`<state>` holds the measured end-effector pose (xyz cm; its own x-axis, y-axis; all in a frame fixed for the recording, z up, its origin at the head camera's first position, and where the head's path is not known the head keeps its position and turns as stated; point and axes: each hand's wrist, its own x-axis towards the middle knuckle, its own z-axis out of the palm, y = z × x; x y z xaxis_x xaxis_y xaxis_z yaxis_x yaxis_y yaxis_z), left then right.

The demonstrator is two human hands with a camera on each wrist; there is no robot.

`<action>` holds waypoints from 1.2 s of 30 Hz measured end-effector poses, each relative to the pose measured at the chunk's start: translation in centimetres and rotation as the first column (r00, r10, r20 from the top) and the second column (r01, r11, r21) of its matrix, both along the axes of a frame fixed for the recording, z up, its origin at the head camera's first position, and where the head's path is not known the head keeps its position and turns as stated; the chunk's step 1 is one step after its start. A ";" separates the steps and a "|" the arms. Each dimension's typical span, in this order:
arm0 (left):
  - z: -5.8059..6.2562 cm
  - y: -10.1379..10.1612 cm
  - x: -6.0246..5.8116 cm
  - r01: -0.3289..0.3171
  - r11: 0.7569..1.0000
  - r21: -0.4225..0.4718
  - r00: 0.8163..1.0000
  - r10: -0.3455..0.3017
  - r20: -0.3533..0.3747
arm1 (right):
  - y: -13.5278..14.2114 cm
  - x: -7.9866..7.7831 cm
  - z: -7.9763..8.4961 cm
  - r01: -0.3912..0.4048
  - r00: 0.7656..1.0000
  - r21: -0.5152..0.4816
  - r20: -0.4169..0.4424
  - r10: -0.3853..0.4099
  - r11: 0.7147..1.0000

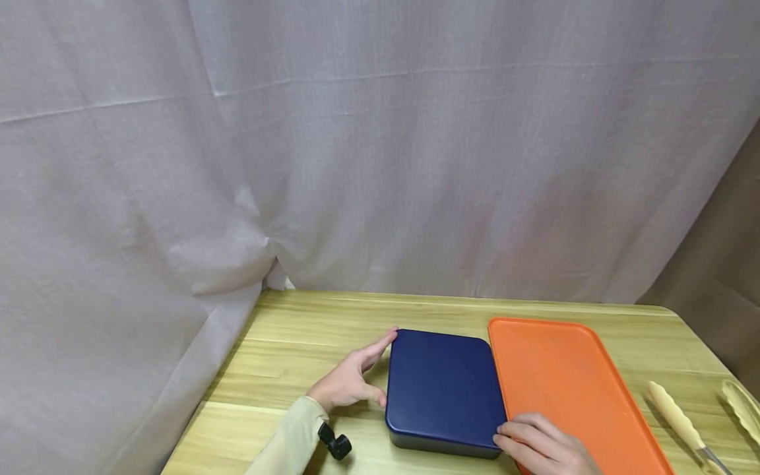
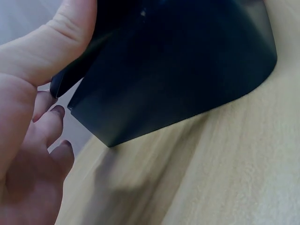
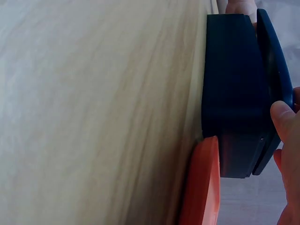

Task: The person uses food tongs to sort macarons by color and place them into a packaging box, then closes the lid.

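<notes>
A dark navy rectangular box point(image 3: 232, 75) rests on the table, its flat lid point(image 1: 445, 389) on top. The right wrist view shows a narrow gap between lid and box along the near side. My left hand point(image 1: 349, 378) holds the lid's left edge, thumb near the front and fingers spread towards the far corner. At the lid's near right corner, my right hand point(image 1: 543, 445) grips the edge, its thumb point(image 3: 283, 117) against the rim. What lies inside the box is hidden.
An orange tray point(image 1: 552, 369) lies right beside the box. Farther right are tongs with cream scalloped ends point(image 1: 677, 415), partly cut off by the frame. Grey curtain point(image 1: 415, 165) hangs behind the wooden table point(image 1: 332, 313) and along its left side.
</notes>
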<state>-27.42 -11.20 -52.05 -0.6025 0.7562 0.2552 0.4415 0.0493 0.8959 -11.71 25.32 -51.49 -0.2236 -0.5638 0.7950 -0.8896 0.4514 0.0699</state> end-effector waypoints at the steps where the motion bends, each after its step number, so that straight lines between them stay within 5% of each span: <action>1: -0.1 0.0 0.0 0.005 1.000 0.001 1.000 -0.005 -0.007 | 0.0 0.0 -0.1 0.005 1.000 0.004 0.001 -0.005 1.000; 18: -0.9 0.2 -0.5 0.010 0.999 -0.041 1.000 -0.011 -0.018 | 0.3 -0.5 -0.4 0.010 1.000 0.035 0.022 -0.010 0.999; 36: -1.5 0.5 -1.0 0.078 0.994 0.074 0.996 -0.080 0.025 | 0.3 -0.6 -0.6 0.000 0.998 0.019 0.059 -0.002 1.000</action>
